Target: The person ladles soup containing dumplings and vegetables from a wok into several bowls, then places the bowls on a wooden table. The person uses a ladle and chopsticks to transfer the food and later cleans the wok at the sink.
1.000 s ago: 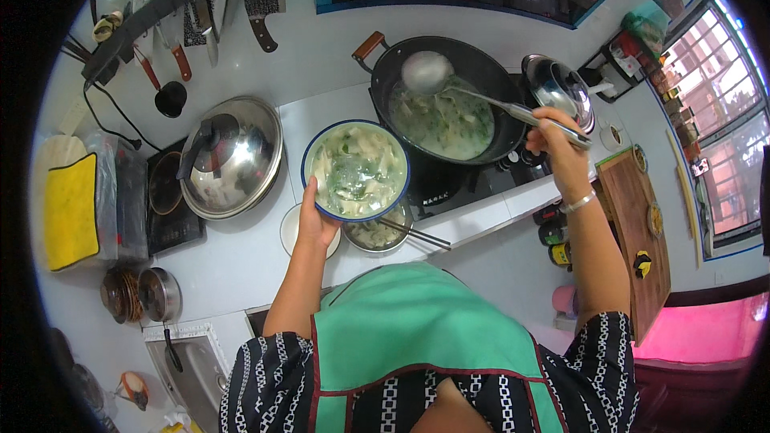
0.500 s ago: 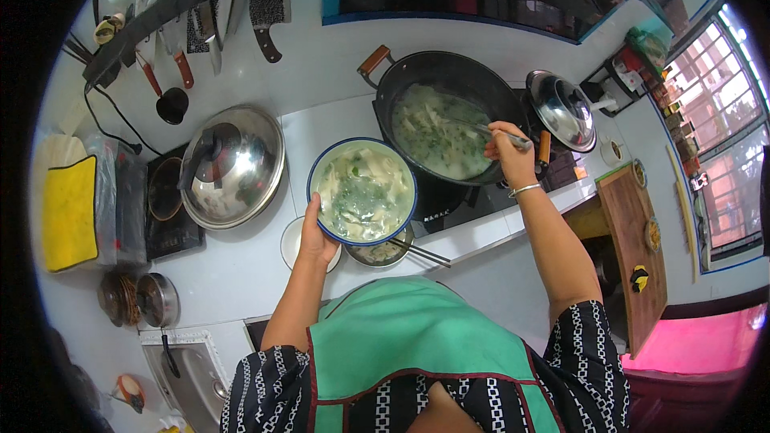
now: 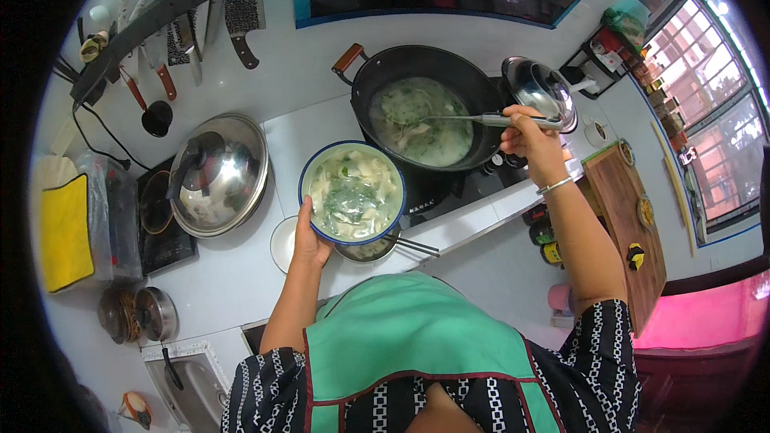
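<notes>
Bowl [image 3: 354, 143]: soup [image 3: 357, 196] | wok [image 3: 480, 96]: soup [image 3: 433, 143] | left hand [image 3: 310, 240] grips bowl | right hand [image 3: 535, 143] grips ladle [image 3: 492, 119]

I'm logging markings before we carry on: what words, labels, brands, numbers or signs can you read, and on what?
No text is clear enough to quote.
Black stovetop: small white lettering near its front edge, too small to read.
Black cooktop at the left: faint markings, too small to read.
Yellow-and-black container below the counter: any print is too small to read.
Blue-rimmed bowl and ladle: no readable lettering.
</notes>
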Motion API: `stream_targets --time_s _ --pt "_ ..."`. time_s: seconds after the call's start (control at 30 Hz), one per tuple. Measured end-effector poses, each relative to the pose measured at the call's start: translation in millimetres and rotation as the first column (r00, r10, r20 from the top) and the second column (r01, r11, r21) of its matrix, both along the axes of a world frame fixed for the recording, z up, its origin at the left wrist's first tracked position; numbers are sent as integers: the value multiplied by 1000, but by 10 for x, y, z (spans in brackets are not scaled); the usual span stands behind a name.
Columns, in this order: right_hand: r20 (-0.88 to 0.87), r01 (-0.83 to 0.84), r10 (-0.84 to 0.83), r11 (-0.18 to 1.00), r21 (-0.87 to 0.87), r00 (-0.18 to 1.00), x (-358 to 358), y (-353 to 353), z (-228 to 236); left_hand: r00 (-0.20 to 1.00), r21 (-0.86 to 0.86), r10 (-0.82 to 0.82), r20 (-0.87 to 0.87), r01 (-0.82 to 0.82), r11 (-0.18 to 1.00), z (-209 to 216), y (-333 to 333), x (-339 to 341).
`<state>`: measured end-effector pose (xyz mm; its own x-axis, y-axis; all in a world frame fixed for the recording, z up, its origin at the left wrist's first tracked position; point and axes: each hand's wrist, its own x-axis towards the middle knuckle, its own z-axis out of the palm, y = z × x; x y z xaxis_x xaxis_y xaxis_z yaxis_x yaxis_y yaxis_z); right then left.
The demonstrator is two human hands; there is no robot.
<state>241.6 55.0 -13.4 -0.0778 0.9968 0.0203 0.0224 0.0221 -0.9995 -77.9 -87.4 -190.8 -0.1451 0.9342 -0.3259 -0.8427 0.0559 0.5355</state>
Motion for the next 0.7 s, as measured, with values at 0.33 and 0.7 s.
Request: stream_targets --time_s 0.33,0.7 --pt "70 -72 65 992 105 995 169 -509 500 999 6 -48 18 48 999 32 -23 72" --pt "390 -383 274 893 237 879 34 -1197 467 996 27 -94 -1 94 995 33 -63 57"
